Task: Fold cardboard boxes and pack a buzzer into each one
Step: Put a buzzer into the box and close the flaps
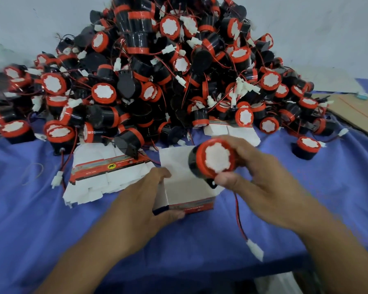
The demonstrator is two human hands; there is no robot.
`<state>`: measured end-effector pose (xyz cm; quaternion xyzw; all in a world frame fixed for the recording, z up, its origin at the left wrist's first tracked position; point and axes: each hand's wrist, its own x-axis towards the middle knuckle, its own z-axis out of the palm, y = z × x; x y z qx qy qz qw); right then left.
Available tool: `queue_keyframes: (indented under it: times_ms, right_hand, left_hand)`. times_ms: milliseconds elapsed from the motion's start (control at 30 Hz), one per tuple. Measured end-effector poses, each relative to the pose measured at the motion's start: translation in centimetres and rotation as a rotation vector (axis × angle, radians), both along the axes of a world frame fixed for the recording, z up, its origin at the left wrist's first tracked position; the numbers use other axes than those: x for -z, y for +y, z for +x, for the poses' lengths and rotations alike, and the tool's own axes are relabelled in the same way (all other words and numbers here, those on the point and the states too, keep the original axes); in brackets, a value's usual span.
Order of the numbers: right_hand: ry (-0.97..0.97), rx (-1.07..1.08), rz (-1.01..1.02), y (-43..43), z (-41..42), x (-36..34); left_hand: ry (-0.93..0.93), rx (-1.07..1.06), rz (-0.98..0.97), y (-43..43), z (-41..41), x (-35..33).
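Observation:
An open, folded cardboard box (185,187) with a white inside and a red printed front stands on the blue cloth in front of me. My left hand (145,200) grips its left wall, thumb at the front corner. My right hand (257,172) holds a black buzzer (212,160) with a red rim and white face just above the box's right side. Its red and black wire hangs down to a white connector (255,249).
A large heap of buzzers (157,71) with tangled wires fills the back of the blue-covered table (51,219). A stack of flat unfolded boxes (106,175) lies left of the open box. A lone buzzer (306,147) sits at right, brown cardboard (355,111) beyond.

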<state>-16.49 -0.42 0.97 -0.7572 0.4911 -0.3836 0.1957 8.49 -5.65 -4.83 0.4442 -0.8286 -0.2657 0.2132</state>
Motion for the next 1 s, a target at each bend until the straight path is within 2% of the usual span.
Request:
queue_keyframes:
  times_ms: [133, 233, 533, 767, 900, 1000]
  right_hand:
    - [0.424, 0.063, -0.061, -0.1, 1.8, 1.0]
    - [0.562, 0.11, -0.113, -0.3, 2.9, 1.4]
    - [0.637, 0.216, -0.287, -0.7, 3.9, 3.1]
    - [0.69, 0.092, -0.117, -0.6, 4.3, 3.2]
    - [0.63, 0.036, -0.096, -0.8, 4.1, 3.2]
    - [0.513, 0.066, -0.076, -0.8, 4.0, 3.3]
  left_hand:
    - [0.021, 0.04, -0.018, 0.1, -0.1, -0.1]
    - [0.042, 0.054, -0.032, 0.3, -0.3, -0.3]
    - [0.105, 0.064, -0.073, 0.1, -0.8, -0.1]
    - [0.106, 0.029, -0.095, -0.2, -0.4, 0.5]
    - [0.073, 0.059, -0.11, -0.3, -0.2, 1.0]
    - [0.081, 0.062, -0.118, -0.3, -0.1, 1.3]
